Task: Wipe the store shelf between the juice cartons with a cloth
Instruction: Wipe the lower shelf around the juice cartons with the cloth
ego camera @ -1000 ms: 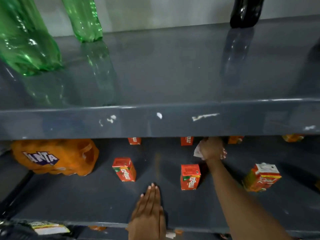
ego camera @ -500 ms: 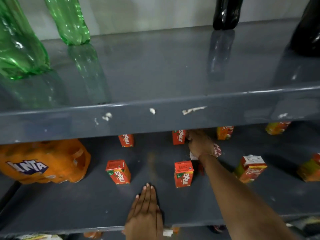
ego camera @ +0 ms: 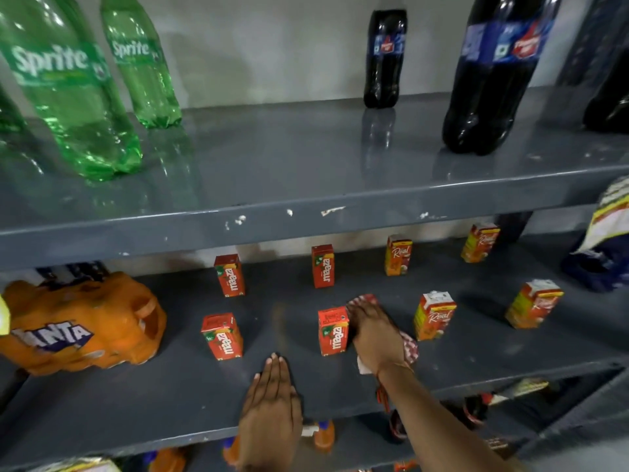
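Note:
On the grey middle shelf (ego camera: pixel 190 386) stand several small juice cartons. Red Maaza cartons are at front left (ego camera: pixel 222 336), front centre (ego camera: pixel 333 331), back left (ego camera: pixel 229 274) and back centre (ego camera: pixel 322 265). Orange Real cartons stand to the right (ego camera: pixel 434 315). My right hand (ego camera: pixel 376 335) presses a red-and-white checked cloth (ego camera: pixel 410 347) flat on the shelf, between the front centre Maaza carton and the Real carton. My left hand (ego camera: pixel 270 413) lies flat, palm down, at the shelf's front edge, holding nothing.
A shrink-wrapped orange Fanta pack (ego camera: pixel 78 323) fills the shelf's left end. A blue and white bag (ego camera: pixel 606 247) sits at the right end. The upper shelf (ego camera: pixel 306 158) carries green Sprite bottles (ego camera: pixel 71 97) and dark cola bottles (ego camera: pixel 493 73). More goods sit below.
My right hand has drawn the cloth from the back of the shelf toward the front, beside the front centre Maaza carton. The view has tilted up. My left hand stays put.

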### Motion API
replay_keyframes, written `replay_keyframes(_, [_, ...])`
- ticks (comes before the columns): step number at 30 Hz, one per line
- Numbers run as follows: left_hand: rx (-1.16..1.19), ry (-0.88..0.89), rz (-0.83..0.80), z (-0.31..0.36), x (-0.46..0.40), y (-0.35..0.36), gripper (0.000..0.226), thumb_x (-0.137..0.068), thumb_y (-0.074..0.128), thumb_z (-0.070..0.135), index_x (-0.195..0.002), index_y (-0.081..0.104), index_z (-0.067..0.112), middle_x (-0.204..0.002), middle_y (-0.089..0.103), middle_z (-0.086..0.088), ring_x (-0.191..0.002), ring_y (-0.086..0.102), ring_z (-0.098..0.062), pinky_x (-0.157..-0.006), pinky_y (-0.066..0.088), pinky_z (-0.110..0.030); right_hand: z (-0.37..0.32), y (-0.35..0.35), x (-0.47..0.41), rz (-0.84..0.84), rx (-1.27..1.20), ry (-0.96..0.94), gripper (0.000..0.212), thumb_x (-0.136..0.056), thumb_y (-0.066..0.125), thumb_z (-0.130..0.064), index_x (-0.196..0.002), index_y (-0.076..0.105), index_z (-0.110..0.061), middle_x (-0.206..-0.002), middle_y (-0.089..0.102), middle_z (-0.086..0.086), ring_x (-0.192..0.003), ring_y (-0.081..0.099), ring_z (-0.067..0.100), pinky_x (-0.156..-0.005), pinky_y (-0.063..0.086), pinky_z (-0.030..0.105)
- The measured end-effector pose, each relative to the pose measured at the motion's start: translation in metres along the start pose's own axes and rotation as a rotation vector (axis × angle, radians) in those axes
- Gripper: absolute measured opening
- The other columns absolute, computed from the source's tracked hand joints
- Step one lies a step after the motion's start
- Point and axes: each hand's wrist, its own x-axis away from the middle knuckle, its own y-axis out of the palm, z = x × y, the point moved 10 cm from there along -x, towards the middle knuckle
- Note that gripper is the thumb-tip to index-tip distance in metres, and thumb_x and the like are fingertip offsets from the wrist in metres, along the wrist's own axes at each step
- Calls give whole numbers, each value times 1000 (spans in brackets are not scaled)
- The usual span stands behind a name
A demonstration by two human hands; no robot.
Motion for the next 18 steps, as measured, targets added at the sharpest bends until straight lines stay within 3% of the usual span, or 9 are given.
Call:
replay_keyframes(4, [0,4,-50,1,3,-3,55,-88,27,26,-123,58,-2,-127,62,-16,-117,60,-25,-110,6,-23,-1,-8,51,36,7,-22,64,-88,51,-8,-147,38,-29,-158,32,-6,-149,18,16,-121,23,34])
replay_keyframes(7, [-16,38,-47,3,4,-5,54,-91,28,26,-134,46,-1,-140,50,-15,-130,48,-23,-115,1,-24,-2,-9,90,42,16,-48,75,-83,54,-2,-147,36,-35,-158,30,-11,-149,17,12,-119,29,30])
replay_keyframes(10, [-9,52,-27,2,4,-4,54,-93,28,27,-140,37,1,-148,40,-13,-137,37,-23,-118,0,-28,-15,-5,130,22,14,-122,81,-69,69,2,-136,52,-40,-149,45,-15,-140,39,11,-108,42,27])
replay_keyframes(12, [4,60,-44,2,4,-4,55,-95,27,27,-144,31,3,-152,33,-11,-141,30,-21,-119,5,-33,-35,-1,159,-2,-5,-288,74,-60,79,-1,-118,65,-45,-136,56,-18,-123,57,9,-99,47,20])
replay_keyframes(14, [46,103,-62,4,5,-3,53,-98,27,27,-146,24,5,-155,25,-9,-144,21,-20,-118,-3,-27,-52,3,183,-75,18,-463,37,-81,69,-20,-102,71,-49,-122,64,-24,-111,65,4,-103,36,13])
replay_keyframes(15, [69,125,-66,3,7,-4,53,-98,26,27,-146,23,6,-156,24,-8,-144,20,-20,-116,-9,-24,-55,8,191,-147,73,-491,29,-93,57,-27,-101,71,-52,-119,65,-27,-115,61,0,-107,31,14])
replay_keyframes(16, [81,139,-68,0,9,-5,53,-97,26,27,-146,25,5,-155,26,-7,-144,22,-21,-113,-10,-21,-58,13,197,-233,129,-512,34,-99,48,-29,-106,68,-54,-124,61,-30,-126,49,-3,-111,24,14])
replay_keyframes(18, [70,122,-81,-14,14,-9,55,-96,20,31,-143,31,4,-152,33,-7,-141,29,-22,-111,-10,-19,-67,13,200,-270,57,-514,50,-101,40,-17,-131,50,-56,-148,33,-34,-143,10,-5,-115,-5,12])
